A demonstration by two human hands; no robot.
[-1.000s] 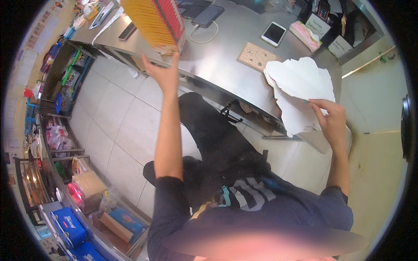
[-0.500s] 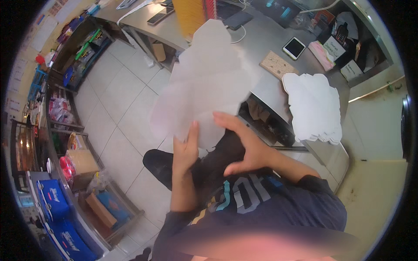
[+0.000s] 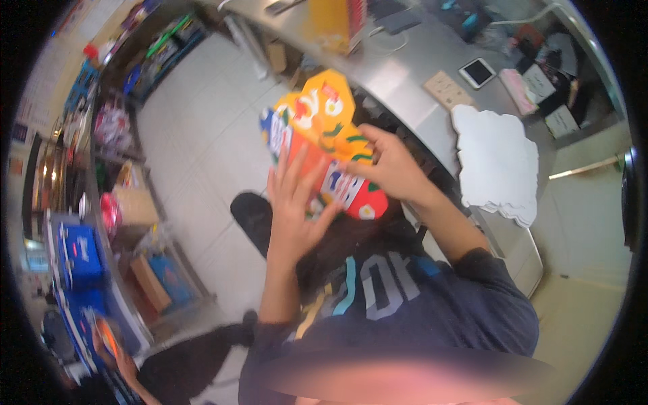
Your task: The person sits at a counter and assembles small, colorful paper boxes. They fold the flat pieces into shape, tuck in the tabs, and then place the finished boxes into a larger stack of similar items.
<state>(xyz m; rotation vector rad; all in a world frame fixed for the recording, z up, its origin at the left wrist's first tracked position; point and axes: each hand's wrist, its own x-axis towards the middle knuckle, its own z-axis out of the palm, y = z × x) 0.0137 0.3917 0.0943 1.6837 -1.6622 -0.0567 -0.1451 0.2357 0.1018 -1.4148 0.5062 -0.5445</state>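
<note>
A flat cardboard box blank, printed in yellow, red and blue, is held over my lap with its printed face up. My left hand lies across its left lower part, fingers spread over the print. At the blank's right edge, my right hand grips it between thumb and fingers. Farther right, a stack of similar white blanks rests on the metal table, plain side up.
The metal table carries a phone, a wooden block and small boxes. A yellow holder stands at its far edge. Shelves line the left. Another person's hand and dark-trousered leg show at lower left.
The blank has turned from its plain white side to its printed side and come nearer my body. My left hand has spread over it. Another person has appeared at lower left.
</note>
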